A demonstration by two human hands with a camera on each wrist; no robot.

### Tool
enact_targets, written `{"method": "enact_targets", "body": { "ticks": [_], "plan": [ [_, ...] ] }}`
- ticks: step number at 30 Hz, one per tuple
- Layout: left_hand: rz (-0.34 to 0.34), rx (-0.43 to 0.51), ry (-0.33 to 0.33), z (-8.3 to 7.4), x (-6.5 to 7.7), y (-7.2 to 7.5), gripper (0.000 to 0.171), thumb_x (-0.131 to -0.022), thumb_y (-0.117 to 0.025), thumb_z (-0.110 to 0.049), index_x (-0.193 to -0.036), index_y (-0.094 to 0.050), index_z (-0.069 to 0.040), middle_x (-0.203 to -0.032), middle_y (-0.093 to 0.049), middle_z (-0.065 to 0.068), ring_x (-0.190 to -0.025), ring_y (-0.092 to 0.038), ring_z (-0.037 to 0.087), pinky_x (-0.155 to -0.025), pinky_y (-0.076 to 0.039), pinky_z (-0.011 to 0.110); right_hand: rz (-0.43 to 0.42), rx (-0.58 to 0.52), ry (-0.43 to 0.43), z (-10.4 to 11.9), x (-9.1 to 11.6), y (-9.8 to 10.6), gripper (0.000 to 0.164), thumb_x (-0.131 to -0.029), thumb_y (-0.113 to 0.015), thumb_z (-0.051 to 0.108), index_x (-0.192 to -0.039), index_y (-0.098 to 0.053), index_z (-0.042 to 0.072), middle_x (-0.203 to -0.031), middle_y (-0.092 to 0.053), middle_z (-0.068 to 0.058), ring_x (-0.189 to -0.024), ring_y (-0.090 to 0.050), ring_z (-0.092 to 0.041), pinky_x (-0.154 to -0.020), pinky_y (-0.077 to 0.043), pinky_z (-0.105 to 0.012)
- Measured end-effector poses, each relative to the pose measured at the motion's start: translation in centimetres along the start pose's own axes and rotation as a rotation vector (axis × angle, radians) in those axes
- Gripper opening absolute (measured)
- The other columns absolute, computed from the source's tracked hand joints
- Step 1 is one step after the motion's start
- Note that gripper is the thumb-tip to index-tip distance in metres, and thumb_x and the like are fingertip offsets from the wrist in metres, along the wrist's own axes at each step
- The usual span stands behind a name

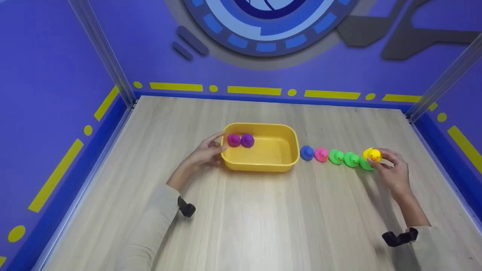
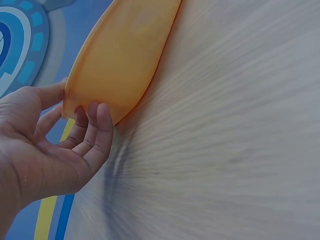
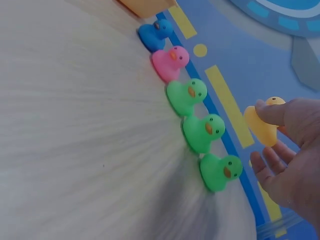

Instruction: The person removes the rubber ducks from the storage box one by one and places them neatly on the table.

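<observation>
At the right end of a row of toy ducks, my right hand (image 1: 395, 173) pinches a yellow rubber duck (image 1: 372, 154) between thumb and fingers. The duck is raised off the table, above the last green duck (image 3: 220, 172). My left hand (image 1: 205, 152) grips the left end of a yellow plastic basin (image 1: 263, 167), its fingertips at the rim and outer wall in the left wrist view. Inside the basin's left side sit a magenta duck (image 1: 234, 140) and a purple duck (image 1: 247, 140), touching or nearly so.
From the basin's right side, the row runs rightward: a blue duck (image 1: 307, 153), a pink duck (image 1: 321, 154), then green ducks (image 1: 336, 157). All stand on a light wooden table (image 1: 260, 218). Blue panels (image 1: 124, 49) with yellow marks enclose the back and sides.
</observation>
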State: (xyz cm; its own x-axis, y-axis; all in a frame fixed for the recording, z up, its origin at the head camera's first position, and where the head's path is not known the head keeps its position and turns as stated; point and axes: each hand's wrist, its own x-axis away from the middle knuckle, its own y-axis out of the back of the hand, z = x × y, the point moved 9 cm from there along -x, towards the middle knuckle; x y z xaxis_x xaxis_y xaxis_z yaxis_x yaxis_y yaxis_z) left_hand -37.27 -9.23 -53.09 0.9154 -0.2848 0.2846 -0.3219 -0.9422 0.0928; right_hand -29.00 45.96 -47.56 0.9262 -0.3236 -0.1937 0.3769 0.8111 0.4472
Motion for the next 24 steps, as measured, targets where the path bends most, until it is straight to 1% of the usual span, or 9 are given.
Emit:
{"method": "enact_targets", "body": {
  "ticks": [3,6,11,15,17,19,21,23,24],
  "plan": [
    [-0.003,0.004,0.003,0.0,0.0,0.0,0.061,-0.101,-0.065,-0.020,-0.156,-0.042,-0.033,-0.113,-0.047,0.004,-0.078,-0.056,0.019,-0.066,-0.056,0.026,-0.020,0.008,-0.022,-0.6,-0.3,0.6,0.036,-0.095,-0.073,0.012,-0.124,-0.065,-0.007,-0.116,-0.045,0.024,-0.105,-0.049,0.006,-0.083,-0.048,0.001],
    [-0.004,0.008,0.009,0.0,0.1,-0.1,0.060,-0.101,-0.066,-0.020,-0.155,-0.043,-0.034,-0.113,-0.047,0.005,-0.077,-0.055,0.019,-0.066,-0.055,0.027,-0.031,0.003,-0.044,-1.3,-0.7,1.2,0.037,-0.096,-0.072,0.013,-0.127,-0.064,-0.005,-0.114,-0.047,0.025,-0.104,-0.048,0.008,-0.085,-0.045,0.002],
    [-0.010,0.016,0.013,-0.1,0.1,-0.1,0.059,-0.101,-0.066,-0.020,-0.154,-0.044,-0.034,-0.114,-0.048,0.005,-0.077,-0.056,0.018,-0.067,-0.055,0.027,-0.030,-0.018,-0.050,-2.5,-1.3,1.6,0.042,-0.096,-0.069,0.007,-0.134,-0.058,-0.006,-0.112,-0.049,0.023,-0.104,-0.050,0.010,-0.087,-0.045,0.003],
    [-0.013,0.015,0.007,-0.1,0.0,0.0,0.058,-0.101,-0.066,-0.020,-0.153,-0.045,-0.035,-0.115,-0.049,0.006,-0.078,-0.056,0.018,-0.067,-0.055,0.026,-0.060,-0.053,-0.062,-3.2,-1.5,2.2,0.042,-0.095,-0.069,0.003,-0.134,-0.058,-0.007,-0.111,-0.053,0.024,-0.104,-0.053,0.011,-0.087,-0.046,0.002],
    [-0.013,0.011,0.007,-0.1,0.0,0.0,0.058,-0.101,-0.066,-0.020,-0.153,-0.045,-0.036,-0.115,-0.049,0.007,-0.078,-0.057,0.018,-0.068,-0.056,0.026,-0.060,-0.055,-0.062,-3.5,-1.5,2.4,0.041,-0.095,-0.069,0.002,-0.134,-0.058,-0.006,-0.110,-0.054,0.025,-0.103,-0.053,0.012,-0.086,-0.046,0.002],
    [-0.013,0.010,0.008,-0.1,0.0,0.0,0.058,-0.101,-0.067,-0.020,-0.153,-0.045,-0.036,-0.116,-0.050,0.007,-0.079,-0.057,0.017,-0.068,-0.056,0.027,-0.046,-0.022,-0.064,-3.9,-1.5,2.6,0.043,-0.097,-0.068,0.005,-0.136,-0.056,-0.007,-0.110,-0.052,0.026,-0.103,-0.051,0.013,-0.086,-0.046,0.003],
    [-0.013,0.008,0.014,0.0,0.1,0.0,0.059,-0.100,-0.067,-0.021,-0.153,-0.045,-0.037,-0.117,-0.050,0.007,-0.080,-0.058,0.017,-0.068,-0.057,0.027,-0.024,0.045,-0.081,-4.5,-1.4,2.7,0.047,-0.098,-0.067,0.011,-0.140,-0.053,-0.006,-0.112,-0.049,0.026,-0.104,-0.049,0.013,-0.086,-0.045,0.003],
    [-0.011,0.007,0.018,0.0,0.1,0.0,0.059,-0.100,-0.067,-0.021,-0.153,-0.045,-0.037,-0.117,-0.050,0.007,-0.081,-0.058,0.018,-0.069,-0.057,0.027,-0.001,0.117,-0.111,-5.2,-1.4,2.8,0.052,-0.100,-0.066,0.017,-0.144,-0.050,-0.005,-0.115,-0.047,0.023,-0.108,-0.048,0.009,-0.086,-0.044,0.004],
    [-0.010,0.008,0.019,0.0,0.1,0.0,0.059,-0.100,-0.067,-0.022,-0.153,-0.045,-0.036,-0.117,-0.050,0.007,-0.081,-0.058,0.018,-0.069,-0.057,0.027,0.007,0.152,-0.127,-5.6,-1.3,2.8,0.053,-0.101,-0.065,0.020,-0.146,-0.049,-0.004,-0.119,-0.049,0.019,-0.111,-0.050,0.005,-0.086,-0.044,0.004]
  ]
}}
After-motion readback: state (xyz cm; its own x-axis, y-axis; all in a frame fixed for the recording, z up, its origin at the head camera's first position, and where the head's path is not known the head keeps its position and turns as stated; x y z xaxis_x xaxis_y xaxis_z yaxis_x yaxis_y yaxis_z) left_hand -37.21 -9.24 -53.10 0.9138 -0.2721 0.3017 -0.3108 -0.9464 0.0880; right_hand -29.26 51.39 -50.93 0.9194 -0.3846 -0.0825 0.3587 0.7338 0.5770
